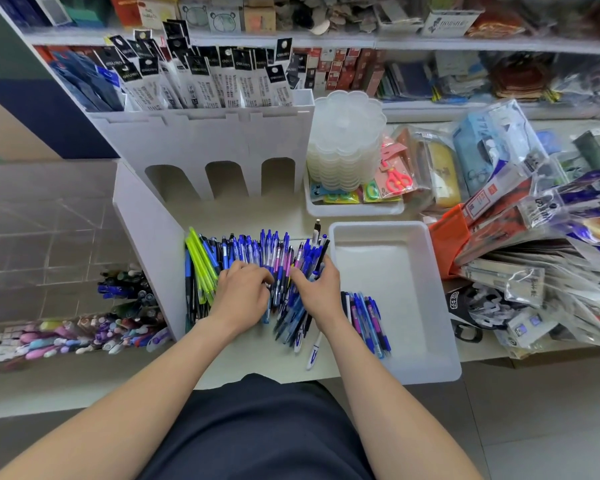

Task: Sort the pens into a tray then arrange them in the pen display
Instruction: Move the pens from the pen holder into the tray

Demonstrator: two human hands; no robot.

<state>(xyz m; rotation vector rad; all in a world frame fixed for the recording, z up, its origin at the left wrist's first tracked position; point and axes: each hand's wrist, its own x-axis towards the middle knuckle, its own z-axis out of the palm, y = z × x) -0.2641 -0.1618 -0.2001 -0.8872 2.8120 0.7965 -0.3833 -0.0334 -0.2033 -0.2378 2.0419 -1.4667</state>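
- The left hand (243,292) and right hand (317,292) rest on the pen pile (257,258), fingers bent into it; I cannot tell whether either grips.
- The white tray (378,227) sits just right of the pile, with several blue pens (368,320) at its left rim.
- The pen display (201,140), with 3 arches, stands behind, open counter (243,213) between.

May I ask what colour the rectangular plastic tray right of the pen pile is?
The rectangular plastic tray is white; head view shows it best.

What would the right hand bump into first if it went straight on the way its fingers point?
The right hand would meet more of the pile of pens it rests on; beyond them, probably the white pen display, though depth is unclear.
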